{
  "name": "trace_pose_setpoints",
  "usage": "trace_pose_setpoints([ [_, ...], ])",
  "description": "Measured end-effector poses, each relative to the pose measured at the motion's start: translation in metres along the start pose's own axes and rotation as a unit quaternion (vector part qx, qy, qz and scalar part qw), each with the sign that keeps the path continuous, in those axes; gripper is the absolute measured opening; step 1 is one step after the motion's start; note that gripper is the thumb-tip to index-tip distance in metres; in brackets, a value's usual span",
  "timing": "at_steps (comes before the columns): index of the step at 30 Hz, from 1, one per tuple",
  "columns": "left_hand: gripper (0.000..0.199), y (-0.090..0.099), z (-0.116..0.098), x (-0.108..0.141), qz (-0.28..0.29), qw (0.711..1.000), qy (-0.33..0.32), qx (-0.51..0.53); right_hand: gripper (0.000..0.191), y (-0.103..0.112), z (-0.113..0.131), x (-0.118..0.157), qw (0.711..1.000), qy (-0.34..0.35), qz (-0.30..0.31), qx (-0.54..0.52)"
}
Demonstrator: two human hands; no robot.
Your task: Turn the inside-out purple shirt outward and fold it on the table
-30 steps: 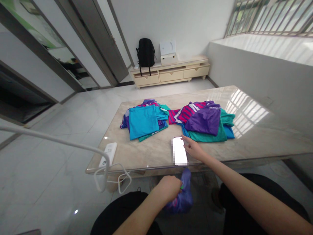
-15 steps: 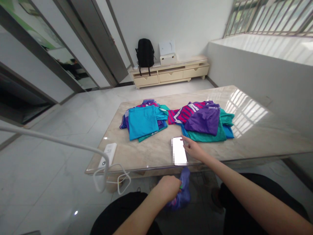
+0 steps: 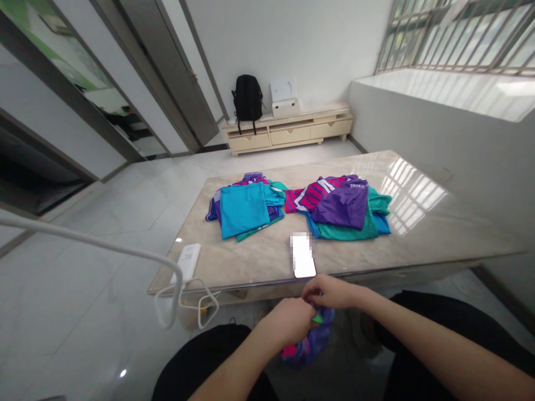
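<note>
My left hand (image 3: 290,321) is closed on a purple and pink cloth (image 3: 311,342) that hangs below the table's near edge. My right hand (image 3: 330,292) meets it there, fingers curled at the top of the same cloth. A phone (image 3: 304,256) with a bright white screen lies on the marble table (image 3: 251,262), just beyond my hands. Farther back on the left is a stack of folded clothes (image 3: 244,209), light blue on top. To its right lies a second pile of clothes (image 3: 343,206) in purple, pink stripes and green.
A white power bank (image 3: 187,263) rests at the table's left, with a white cable (image 3: 215,306) looping over the near edge. Against the far wall stands a low cabinet (image 3: 290,133) carrying a black backpack (image 3: 247,99) and a white box (image 3: 285,107).
My right hand has come back from beside the phone to the cloth at my left hand. The cloth has shifted slightly, and the view has tilted a little.
</note>
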State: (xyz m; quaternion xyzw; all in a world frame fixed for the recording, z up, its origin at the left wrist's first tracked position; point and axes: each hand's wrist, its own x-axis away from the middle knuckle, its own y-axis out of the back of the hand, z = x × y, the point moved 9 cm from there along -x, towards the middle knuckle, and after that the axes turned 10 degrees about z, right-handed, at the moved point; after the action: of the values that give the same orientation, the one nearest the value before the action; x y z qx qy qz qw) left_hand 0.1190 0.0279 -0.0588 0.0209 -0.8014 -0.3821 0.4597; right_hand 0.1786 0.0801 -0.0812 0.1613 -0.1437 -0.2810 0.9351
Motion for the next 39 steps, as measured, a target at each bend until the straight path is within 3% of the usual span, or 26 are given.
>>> trace_pose_setpoints([
  [5, 0.029, -0.007, -0.004, -0.008, 0.023, 0.999, 0.002, -0.028, 0.055, 0.033, -0.019, 0.012, 0.985, -0.057, -0.139, 0.089],
  [7, 0.028, -0.008, -0.004, -0.01, 0.026, 0.999, 0.006, -0.034, 0.06, 0.046, -0.028, 0.012, 0.977, -0.074, -0.166, 0.109],
  [12, 0.028, -0.009, -0.004, -0.012, 0.028, 0.999, 0.012, -0.041, 0.057, 0.056, -0.037, 0.012, 0.972, -0.095, -0.183, 0.116],
  [19, 0.026, -0.012, -0.001, -0.014, 0.013, 0.999, 0.008, -0.029, 0.048, 0.057, -0.027, 0.017, 0.976, -0.084, -0.183, 0.079],
  [23, 0.025, -0.005, -0.002, -0.008, -0.01, 1.0, -0.013, 0.001, 0.037, 0.038, -0.009, 0.016, 0.992, -0.041, -0.114, 0.018],
  [27, 0.027, 0.016, -0.001, 0.014, -0.062, 0.996, -0.035, 0.046, 0.041, 0.0, 0.023, 0.029, 0.999, 0.023, -0.005, -0.04],
  [30, 0.031, 0.017, -0.01, 0.038, -0.121, 0.986, -0.052, 0.101, 0.043, -0.025, 0.037, 0.053, 0.997, 0.031, -0.023, -0.063],
  [32, 0.032, 0.003, -0.02, 0.052, -0.191, 0.956, -0.075, 0.211, 0.036, -0.039, 0.034, 0.075, 0.993, -0.013, -0.105, -0.043],
  [34, 0.03, -0.026, -0.027, 0.06, -0.265, 0.9, -0.085, 0.337, 0.023, -0.056, 0.028, 0.101, 0.982, -0.07, -0.174, 0.004],
  [37, 0.033, -0.089, -0.039, 0.05, -0.277, 0.855, -0.083, 0.43, 0.036, -0.083, 0.021, 0.134, 0.974, -0.107, -0.193, 0.041],
  [39, 0.056, -0.124, -0.038, 0.04, -0.254, 0.844, -0.057, 0.468, 0.043, -0.086, 0.018, 0.15, 0.974, -0.116, -0.189, 0.049],
])
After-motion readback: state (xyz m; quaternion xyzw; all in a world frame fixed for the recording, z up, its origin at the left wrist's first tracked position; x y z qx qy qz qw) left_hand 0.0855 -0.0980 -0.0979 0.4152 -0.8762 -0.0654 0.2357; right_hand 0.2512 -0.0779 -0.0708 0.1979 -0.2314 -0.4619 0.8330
